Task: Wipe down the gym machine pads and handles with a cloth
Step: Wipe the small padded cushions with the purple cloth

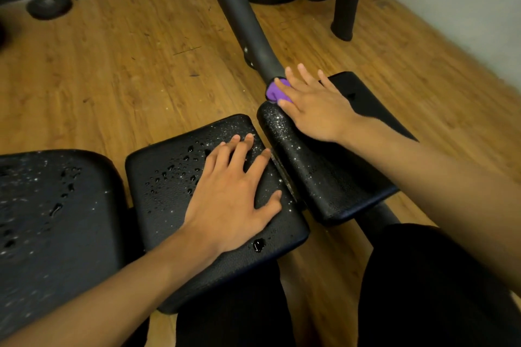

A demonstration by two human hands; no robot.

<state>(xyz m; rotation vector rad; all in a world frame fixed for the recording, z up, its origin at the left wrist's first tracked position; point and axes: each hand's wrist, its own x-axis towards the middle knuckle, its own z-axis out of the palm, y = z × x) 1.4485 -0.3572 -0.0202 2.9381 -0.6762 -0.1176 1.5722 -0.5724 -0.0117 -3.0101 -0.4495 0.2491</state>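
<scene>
Right hand [315, 105], grip flat and spread, presses purple cloth [273, 92] onto far end of right pad [324, 175], beside black frame tube [242, 17]. Left hand [234, 200], flat, empty, rests on wet middle pad [169, 177]. Cloth mostly hidden. Bare wood floor [112, 65] beyond.

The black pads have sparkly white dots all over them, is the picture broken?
No, in the head view the sparkles are light glinting off water drops on the middle pad and right pad; the left pad looks smeared near the picture's edge; the wide lens bends the floor; the purple cloth under the right hand shows clearly.
</scene>
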